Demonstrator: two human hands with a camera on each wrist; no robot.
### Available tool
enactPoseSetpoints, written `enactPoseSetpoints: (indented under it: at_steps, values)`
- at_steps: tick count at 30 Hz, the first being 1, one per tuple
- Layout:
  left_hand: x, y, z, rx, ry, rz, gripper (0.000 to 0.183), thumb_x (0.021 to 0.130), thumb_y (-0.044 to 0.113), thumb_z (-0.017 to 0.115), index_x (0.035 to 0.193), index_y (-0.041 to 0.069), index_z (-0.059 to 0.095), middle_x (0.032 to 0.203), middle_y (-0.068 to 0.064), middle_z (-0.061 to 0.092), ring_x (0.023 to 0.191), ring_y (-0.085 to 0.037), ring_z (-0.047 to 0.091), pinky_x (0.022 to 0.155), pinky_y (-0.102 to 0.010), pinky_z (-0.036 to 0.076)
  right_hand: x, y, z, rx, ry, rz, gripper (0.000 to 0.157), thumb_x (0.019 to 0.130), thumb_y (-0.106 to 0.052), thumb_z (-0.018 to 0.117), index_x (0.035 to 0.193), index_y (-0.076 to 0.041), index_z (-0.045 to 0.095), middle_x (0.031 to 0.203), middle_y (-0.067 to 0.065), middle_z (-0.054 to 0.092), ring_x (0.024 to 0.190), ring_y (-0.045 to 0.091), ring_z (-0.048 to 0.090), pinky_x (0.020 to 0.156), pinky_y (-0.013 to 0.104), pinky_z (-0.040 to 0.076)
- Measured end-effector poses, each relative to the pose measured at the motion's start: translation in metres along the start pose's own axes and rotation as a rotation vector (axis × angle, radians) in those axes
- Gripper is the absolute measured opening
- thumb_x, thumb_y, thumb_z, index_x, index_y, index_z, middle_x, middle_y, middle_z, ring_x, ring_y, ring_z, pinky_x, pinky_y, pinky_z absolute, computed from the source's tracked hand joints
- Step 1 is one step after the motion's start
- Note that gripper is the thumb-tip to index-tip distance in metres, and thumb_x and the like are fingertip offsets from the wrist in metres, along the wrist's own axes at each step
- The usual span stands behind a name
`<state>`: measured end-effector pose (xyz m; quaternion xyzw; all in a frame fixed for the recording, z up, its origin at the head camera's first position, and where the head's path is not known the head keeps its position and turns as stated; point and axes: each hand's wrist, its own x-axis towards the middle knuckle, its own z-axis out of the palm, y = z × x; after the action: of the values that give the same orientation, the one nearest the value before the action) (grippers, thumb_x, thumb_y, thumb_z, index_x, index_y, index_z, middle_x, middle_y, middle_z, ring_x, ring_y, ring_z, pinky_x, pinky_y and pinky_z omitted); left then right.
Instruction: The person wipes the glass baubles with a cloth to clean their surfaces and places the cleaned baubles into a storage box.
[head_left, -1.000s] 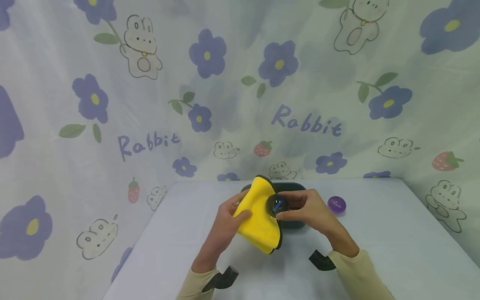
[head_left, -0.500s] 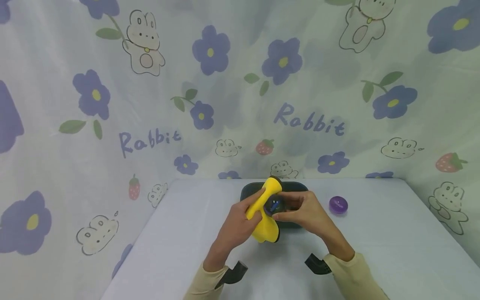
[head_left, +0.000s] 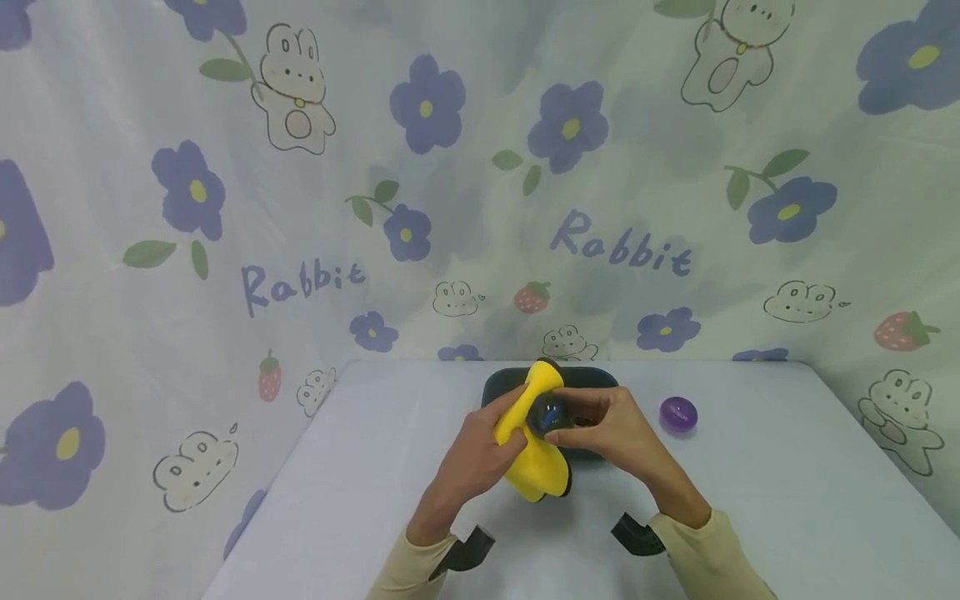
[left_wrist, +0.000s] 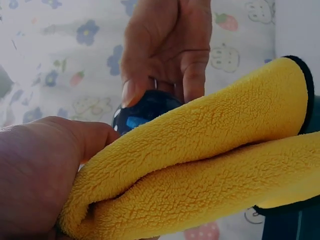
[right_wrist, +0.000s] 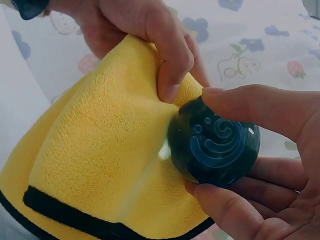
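My left hand (head_left: 480, 450) grips a folded yellow cloth (head_left: 536, 471) with black edging, thumb on its near face. In the left wrist view the plush cloth (left_wrist: 200, 165) spreads across the foreground. My right hand (head_left: 626, 429) pinches a dark glossy ball (head_left: 550, 414) between thumb and fingers. The right wrist view shows a pale swirl and curved lines on this dark ball (right_wrist: 215, 142). Its left side lies against the yellow cloth (right_wrist: 100, 140), and the left thumb and fingers are close to it. Both things are held above the table.
Behind the hands a dark tray (head_left: 498, 382) stands on the white table (head_left: 750, 500), partly hidden. A purple glossy round object (head_left: 678, 414) lies to the tray's right. A printed curtain (head_left: 480, 183) hangs behind the table.
The left hand has moved right and bunched the cloth, which was spread wider a second ago, around the ball's side. The right hand keeps its pinch on the ball, almost in place.
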<state>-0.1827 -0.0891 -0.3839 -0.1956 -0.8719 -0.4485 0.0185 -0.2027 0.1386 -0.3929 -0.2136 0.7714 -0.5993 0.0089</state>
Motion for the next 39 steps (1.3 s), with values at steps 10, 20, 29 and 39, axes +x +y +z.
enactPoseSetpoints:
  at_steps: [10,20,29,39]
  values:
    - [-0.002,0.002,-0.001,-0.043,-0.023,-0.049,0.059,0.093,0.017,0.056,0.152,0.012,0.049,0.103,-0.005,0.066,0.081,-0.016,0.061,0.072,-0.028,0.053,0.001,0.002,0.002,0.031,0.039,0.011,0.061,0.079,-0.020,0.088,0.135,-0.005,0.068,0.124,0.016,0.074,0.098,0.028,0.074,0.081,0.027,0.062]
    - [-0.001,0.004,-0.003,-0.057,-0.036,-0.085,0.059,0.092,0.018,0.057,0.150,0.010,0.051,0.102,-0.005,0.064,0.082,-0.017,0.061,0.073,-0.030,0.052,0.001,0.007,0.002,0.011,0.083,-0.004,0.058,0.080,-0.020,0.087,0.135,-0.011,0.069,0.133,0.011,0.071,0.118,0.029,0.071,0.092,0.025,0.059]
    - [-0.002,0.001,-0.003,-0.073,-0.039,-0.080,0.061,0.093,0.019,0.057,0.153,0.011,0.050,0.103,-0.005,0.064,0.084,-0.017,0.060,0.074,-0.029,0.053,0.002,0.008,-0.001,0.032,0.092,0.041,0.059,0.082,-0.020,0.086,0.137,-0.010,0.067,0.140,0.015,0.066,0.126,0.035,0.067,0.090,0.028,0.060]
    - [0.000,0.002,-0.005,-0.049,-0.022,-0.030,0.060,0.094,0.016,0.059,0.153,0.010,0.050,0.105,-0.009,0.065,0.085,-0.016,0.060,0.075,-0.027,0.052,0.006,0.011,-0.003,0.028,0.081,0.066,0.063,0.082,-0.019,0.086,0.139,-0.006,0.064,0.141,0.018,0.064,0.126,0.038,0.066,0.091,0.029,0.060]
